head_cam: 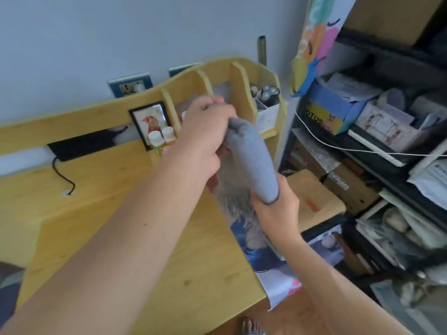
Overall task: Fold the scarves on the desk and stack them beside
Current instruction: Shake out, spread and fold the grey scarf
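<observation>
A grey scarf (251, 160), bunched into a thick roll, is held in the air above the right end of the wooden desk (121, 213). My left hand (205, 134) grips its upper end near the desk's shelf dividers. My right hand (275, 209) grips its lower end, fingers curled round the fabric. Beneath them a patterned scarf (244, 213) with grey, blue and white prints lies along the desk's right edge and hangs over the front corner. Its upper part is hidden by my hands.
A wooden organiser (242, 81) with dividers stands at the back of the desk, with a framed picture (151, 122), two small bottles (160, 139) and a black cable (64, 175). A wooden stool (314, 192) and cluttered black shelves (387, 141) stand to the right.
</observation>
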`<action>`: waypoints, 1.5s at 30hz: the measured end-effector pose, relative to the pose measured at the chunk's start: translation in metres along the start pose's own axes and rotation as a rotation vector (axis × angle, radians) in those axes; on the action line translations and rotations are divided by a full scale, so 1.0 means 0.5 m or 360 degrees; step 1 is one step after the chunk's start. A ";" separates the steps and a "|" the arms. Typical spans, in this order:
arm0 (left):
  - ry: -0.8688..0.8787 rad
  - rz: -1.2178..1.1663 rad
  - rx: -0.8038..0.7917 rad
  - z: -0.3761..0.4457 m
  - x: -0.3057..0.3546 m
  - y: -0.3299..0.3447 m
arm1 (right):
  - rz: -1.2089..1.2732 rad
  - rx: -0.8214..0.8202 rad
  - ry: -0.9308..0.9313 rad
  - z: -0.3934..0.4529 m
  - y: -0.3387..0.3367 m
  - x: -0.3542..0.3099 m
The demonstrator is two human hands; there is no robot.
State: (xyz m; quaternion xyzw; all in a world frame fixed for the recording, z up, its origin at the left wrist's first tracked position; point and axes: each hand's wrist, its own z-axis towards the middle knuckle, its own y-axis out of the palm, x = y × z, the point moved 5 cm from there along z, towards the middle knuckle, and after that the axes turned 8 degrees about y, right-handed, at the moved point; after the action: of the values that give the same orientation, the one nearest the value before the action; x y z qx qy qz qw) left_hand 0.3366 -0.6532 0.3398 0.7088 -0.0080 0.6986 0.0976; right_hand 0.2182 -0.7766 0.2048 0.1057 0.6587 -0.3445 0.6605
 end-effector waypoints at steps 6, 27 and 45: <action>0.0009 -0.0070 -0.0235 0.049 0.012 0.258 | -0.0591 0.0337 -0.0318 0.239 -0.322 -0.014; -0.0848 -0.0006 0.0321 -0.042 -0.590 0.197 | -0.2038 -0.0611 -0.0913 0.280 -0.257 0.369; 0.0167 0.2043 -0.0650 -0.060 -0.673 0.275 | -0.1821 -0.0602 -0.0002 0.335 -0.118 0.436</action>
State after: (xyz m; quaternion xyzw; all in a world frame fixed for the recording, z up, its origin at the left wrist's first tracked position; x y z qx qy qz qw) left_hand 0.2788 -0.8257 0.0235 0.4960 -0.5545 0.6361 -0.2046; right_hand 0.2937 -0.9889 0.0361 -0.3850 0.6605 -0.5222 0.3780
